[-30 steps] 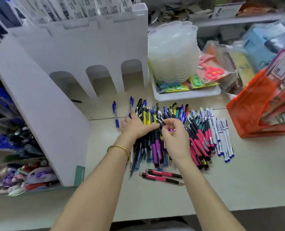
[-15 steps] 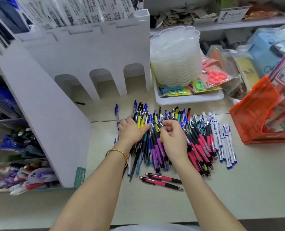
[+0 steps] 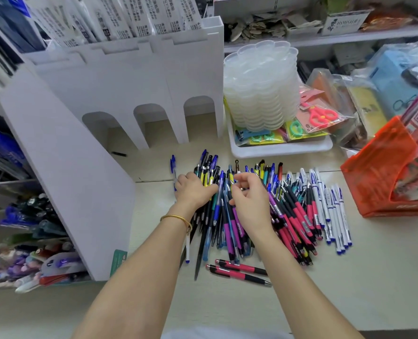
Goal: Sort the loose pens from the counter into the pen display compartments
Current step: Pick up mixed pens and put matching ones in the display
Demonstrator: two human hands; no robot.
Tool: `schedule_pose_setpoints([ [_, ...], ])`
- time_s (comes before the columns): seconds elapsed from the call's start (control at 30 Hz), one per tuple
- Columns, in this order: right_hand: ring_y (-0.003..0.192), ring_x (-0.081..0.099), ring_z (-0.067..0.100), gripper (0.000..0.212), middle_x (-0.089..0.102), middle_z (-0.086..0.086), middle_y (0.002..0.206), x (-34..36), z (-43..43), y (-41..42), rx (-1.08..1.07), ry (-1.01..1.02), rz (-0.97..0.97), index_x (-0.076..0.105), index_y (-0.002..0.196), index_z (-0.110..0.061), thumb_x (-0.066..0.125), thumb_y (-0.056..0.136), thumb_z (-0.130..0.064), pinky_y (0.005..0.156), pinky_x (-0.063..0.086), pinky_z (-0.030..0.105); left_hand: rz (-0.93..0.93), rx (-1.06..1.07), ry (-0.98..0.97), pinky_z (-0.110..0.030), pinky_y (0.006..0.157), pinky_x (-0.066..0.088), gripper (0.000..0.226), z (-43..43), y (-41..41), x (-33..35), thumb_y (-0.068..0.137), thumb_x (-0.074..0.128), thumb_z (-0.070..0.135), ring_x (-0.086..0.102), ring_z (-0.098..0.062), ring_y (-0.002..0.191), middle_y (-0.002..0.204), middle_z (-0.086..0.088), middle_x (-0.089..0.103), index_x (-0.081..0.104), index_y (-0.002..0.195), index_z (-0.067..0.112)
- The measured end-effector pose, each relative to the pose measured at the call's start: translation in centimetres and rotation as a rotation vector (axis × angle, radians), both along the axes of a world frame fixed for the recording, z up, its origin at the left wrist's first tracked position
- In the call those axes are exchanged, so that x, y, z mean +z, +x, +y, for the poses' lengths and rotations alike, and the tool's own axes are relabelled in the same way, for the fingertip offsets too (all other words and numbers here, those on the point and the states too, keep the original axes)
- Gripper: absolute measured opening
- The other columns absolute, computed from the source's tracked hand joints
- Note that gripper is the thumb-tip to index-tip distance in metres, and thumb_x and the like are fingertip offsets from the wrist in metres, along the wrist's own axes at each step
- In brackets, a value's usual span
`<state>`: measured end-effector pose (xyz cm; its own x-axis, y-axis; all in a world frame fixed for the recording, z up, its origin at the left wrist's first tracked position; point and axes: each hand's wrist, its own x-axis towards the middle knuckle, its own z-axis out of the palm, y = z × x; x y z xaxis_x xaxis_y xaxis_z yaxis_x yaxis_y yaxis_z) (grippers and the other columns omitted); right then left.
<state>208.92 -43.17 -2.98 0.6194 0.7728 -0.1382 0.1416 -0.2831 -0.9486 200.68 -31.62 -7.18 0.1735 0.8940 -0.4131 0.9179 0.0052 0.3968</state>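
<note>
Pale shop counter (image 3: pixel 349 277), seen from above by the person working at it. At its middle lies the pen pile (image 3: pixel 291 216), dozens of loose pens side by side, their long axes running away from the person, clip ends mostly at the far side. Both hands are on the pile's left half. The right hand (image 3: pixel 249 201) has its fingers curled, thumb and forefinger pinching the far end of a single pen (image 3: pixel 230 182); its colour is hard to tell. The left hand (image 3: pixel 193 192), a gold bangle (image 3: pixel 176 218) on its wrist, rests palm down with fingers laid across the yellow and black pens, seemingly steadying rather than gripping them. Two pink pens (image 3: pixel 239 271) lie crosswise, just apart, at the near edge.

The white pen display (image 3: pixel 120 94) stands left of and behind the pile, with filled compartments (image 3: pixel 32 241) at the far left. The left hand is nearer to it, so a picked pen would probably travel leftward. To the right are a stack of clear trays (image 3: pixel 261 89) and an orange pouch (image 3: pixel 379 172).
</note>
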Motion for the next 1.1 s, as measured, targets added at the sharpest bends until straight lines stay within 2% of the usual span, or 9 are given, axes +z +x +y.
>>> schedule_pose_setpoints([
  [0.17, 0.078, 0.064, 0.028, 0.021, 0.056, -0.009, 0.09, 0.1, 0.4, 0.1, 0.008, -0.011, -0.003, 0.053, 0.111, -0.021, 0.049, 0.094, -0.009, 0.069, 0.054, 0.04, 0.015, 0.028, 0.038, -0.039, 0.101, 0.039, 0.066, 0.5, -0.5, -0.4, 0.08, 0.069, 0.034, 0.041, -0.035, 0.124, 0.132, -0.019, 0.046, 0.042, 0.129, 0.0],
  [0.3, 0.078, 0.064, 0.024, 0.02, 0.055, -0.01, 0.09, -0.1, 0.6, 0.1, 0.012, -0.012, -0.015, 0.053, 0.111, -0.021, 0.049, 0.095, -0.01, 0.064, 0.052, 0.03, -0.051, 0.055, 0.081, -0.036, 0.08, 0.052, 0.053, 0.7, -0.6, -0.4, 0.074, 0.073, 0.029, 0.057, -0.031, 0.102, 0.112, -0.014, 0.057, 0.05, 0.114, 0.003],
  [0.4, 0.077, 0.064, 0.024, 0.019, 0.055, -0.011, 0.09, -0.3, 0.7, 0.1, 0.021, -0.021, -0.021, 0.053, 0.111, -0.021, 0.048, 0.096, -0.011, 0.059, 0.048, 0.026, -0.087, 0.076, 0.088, -0.03, 0.058, 0.045, 0.046, 0.7, -0.9, -0.2, 0.075, 0.073, 0.022, 0.059, -0.025, 0.082, 0.092, -0.008, 0.058, 0.048, 0.11, 0.004],
  [0.53, 0.079, 0.064, 0.022, 0.019, 0.055, -0.011, 0.092, -0.4, 0.8, -0.1, 0.03, -0.027, -0.024, 0.053, 0.111, -0.022, 0.048, 0.096, -0.012, 0.066, 0.051, 0.032, -0.102, 0.093, 0.089, -0.027, 0.047, 0.038, 0.044, 0.6, -1.4, 0.2, 0.075, 0.069, 0.019, 0.057, -0.02, 0.068, 0.079, -0.004, 0.057, 0.049, 0.111, 0.004],
  [0.6, 0.082, 0.064, 0.02, 0.019, 0.055, -0.012, 0.094, -0.3, 0.8, -0.1, 0.034, -0.023, -0.029, 0.053, 0.111, -0.022, 0.048, 0.096, -0.012, 0.07, 0.052, 0.032, -0.137, 0.115, 0.087, -0.026, 0.046, 0.035, 0.037, 0.7, -1.8, 0.4, 0.075, 0.067, 0.019, 0.053, -0.017, 0.063, 0.076, -0.004, 0.056, 0.05, 0.105, 0.006],
  [0.7, 0.082, 0.063, 0.019, 0.02, 0.055, -0.011, 0.092, -0.2, 0.9, -0.3, 0.037, -0.016, -0.023, 0.054, 0.113, -0.019, 0.048, 0.096, -0.012, 0.071, 0.053, 0.031, -0.297, 0.162, 0.056, -0.026, 0.049, 0.035, 0.025, 1.1, -2.6, 1.0, 0.075, 0.065, 0.02, 0.05, -0.016, 0.06, 0.075, -0.005, 0.055, 0.048, 0.089, 0.008],
  [0.8, 0.07, 0.061, 0.01, 0.02, 0.056, -0.009, 0.089, 0.2, 1.0, -0.7, 0.045, 0.005, 0.001, 0.053, 0.112, -0.02, 0.048, 0.096, -0.01, 0.061, 0.05, 0.021, -0.476, 0.197, 0.02, -0.026, 0.051, 0.036, 0.019, 0.9, -3.3, 2.6, 0.079, 0.064, 0.015, 0.048, -0.016, 0.062, 0.071, -0.001, 0.05, 0.045, 0.08, 0.013],
  [0.93, 0.067, 0.06, 0.009, 0.017, 0.058, -0.004, 0.093, 0.5, 1.1, -1.4, 0.045, 0.035, 0.073, 0.052, 0.107, -0.021, 0.048, 0.096, -0.01, 0.059, 0.051, 0.022, -0.68, 0.231, 0.009, -0.031, 0.06, 0.048, 0.017, 0.7, -4.0, 5.1, 0.081, 0.063, 0.011, 0.051, -0.017, 0.065, 0.074, -0.001, 0.049, 0.048, 0.087, 0.013],
  [1.1, 0.068, 0.06, 0.009, 0.014, 0.061, 0.008, 0.094, 0.6, 1.1, -2.9, 0.047, 0.027, 0.186, 0.053, 0.099, -0.022, 0.047, 0.096, -0.01, 0.062, 0.054, 0.027, -0.881, 0.237, 0.098, -0.018, 0.053, 0.046, 0.018, 0.8, -4.6, 8.2, 0.081, 0.064, 0.007, 0.051, -0.013, 0.065, 0.074, 0.0, 0.05, 0.05, 0.082, 0.016],
])
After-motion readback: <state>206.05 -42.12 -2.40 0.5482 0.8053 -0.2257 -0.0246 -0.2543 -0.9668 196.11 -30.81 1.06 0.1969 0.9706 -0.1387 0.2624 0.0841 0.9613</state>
